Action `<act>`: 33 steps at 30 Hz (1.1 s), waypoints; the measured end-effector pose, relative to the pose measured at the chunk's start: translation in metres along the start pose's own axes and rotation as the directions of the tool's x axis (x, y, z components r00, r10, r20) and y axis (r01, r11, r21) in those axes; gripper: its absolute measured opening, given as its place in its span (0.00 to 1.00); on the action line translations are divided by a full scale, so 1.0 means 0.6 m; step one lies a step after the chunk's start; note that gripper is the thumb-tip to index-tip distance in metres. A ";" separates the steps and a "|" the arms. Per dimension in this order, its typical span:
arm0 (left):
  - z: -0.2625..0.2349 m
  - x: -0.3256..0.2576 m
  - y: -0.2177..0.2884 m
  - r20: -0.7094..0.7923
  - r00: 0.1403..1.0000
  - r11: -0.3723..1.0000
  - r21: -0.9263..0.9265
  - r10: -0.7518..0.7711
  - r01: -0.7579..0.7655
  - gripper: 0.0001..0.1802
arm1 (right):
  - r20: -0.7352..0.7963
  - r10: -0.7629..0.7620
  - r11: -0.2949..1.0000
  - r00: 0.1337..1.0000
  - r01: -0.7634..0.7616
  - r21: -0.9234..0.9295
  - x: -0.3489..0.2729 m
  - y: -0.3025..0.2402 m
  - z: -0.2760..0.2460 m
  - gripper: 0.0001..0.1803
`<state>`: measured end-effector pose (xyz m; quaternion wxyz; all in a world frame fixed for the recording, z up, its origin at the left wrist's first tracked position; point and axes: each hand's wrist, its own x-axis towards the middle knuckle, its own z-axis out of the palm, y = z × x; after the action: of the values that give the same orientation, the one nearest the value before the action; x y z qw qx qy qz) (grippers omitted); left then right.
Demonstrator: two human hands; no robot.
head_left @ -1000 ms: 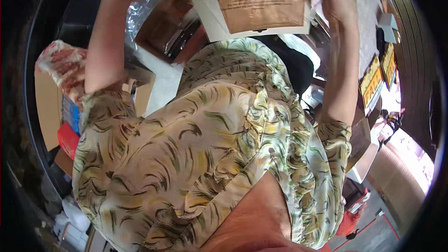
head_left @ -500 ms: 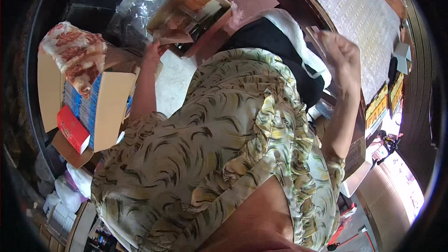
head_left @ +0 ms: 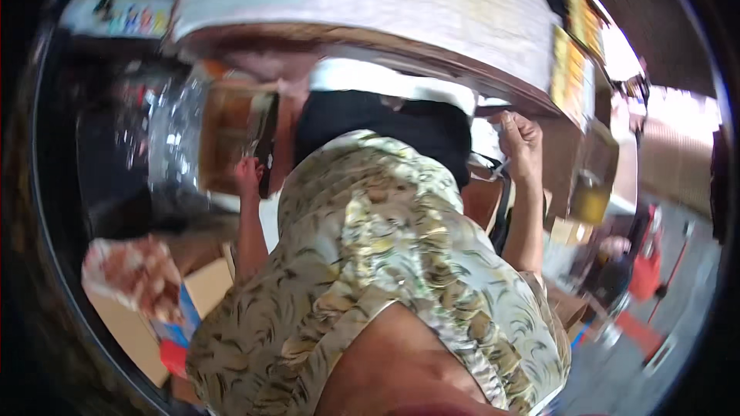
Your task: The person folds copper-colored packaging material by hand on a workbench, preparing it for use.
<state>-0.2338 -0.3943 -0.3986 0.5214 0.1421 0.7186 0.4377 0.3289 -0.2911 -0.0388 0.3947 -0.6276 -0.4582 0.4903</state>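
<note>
At the left, my left hand (head_left: 248, 176) is closed beside the near right edge of an open cardboard box (head_left: 223, 119). Motion smears its fingers, and whatever they may hold cannot be made out. My right hand (head_left: 522, 143) is raised at the right, fingers curled in, below the edge of a table (head_left: 432, 0) with a pale patterned cover. Nothing shows plainly in its grip. Black cloth (head_left: 381, 119) lies across my lap, with a white band (head_left: 393, 81) along its far side.
Crinkled clear plastic (head_left: 171, 135) lies left of the box. At lower left stands another open carton (head_left: 127, 331) with a red-and-white patterned bag (head_left: 135, 273) on it. Cartons (head_left: 593, 173) stand at the right, with red items (head_left: 646, 270) on the floor beyond.
The whole view has swung round, bringing the table across the top. My right hand is lower and nearer the table edge. My left hand has left the brown flap it touched.
</note>
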 end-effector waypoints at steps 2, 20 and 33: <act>0.152 -0.066 0.135 0.069 0.938 0.914 0.211 0.340 -0.346 0.12 | -0.216 0.063 0.979 0.974 -0.018 0.202 -0.033 0.052 -0.051 0.20; 0.833 -0.435 0.308 0.984 -0.156 0.657 -0.065 -0.081 -0.751 0.15 | -0.711 -0.137 0.955 0.689 0.283 0.090 -0.055 0.077 -0.130 0.18; 0.856 -0.486 0.198 0.898 -0.433 0.032 -0.436 0.077 -0.899 0.24 | -0.309 -0.510 0.669 0.803 0.145 -0.729 0.135 -0.086 -0.129 0.11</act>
<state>0.3062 -0.2717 -0.1619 0.3241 0.9315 0.0471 0.1585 0.4027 -0.2026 0.0053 0.3269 -0.7320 -0.5969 0.0325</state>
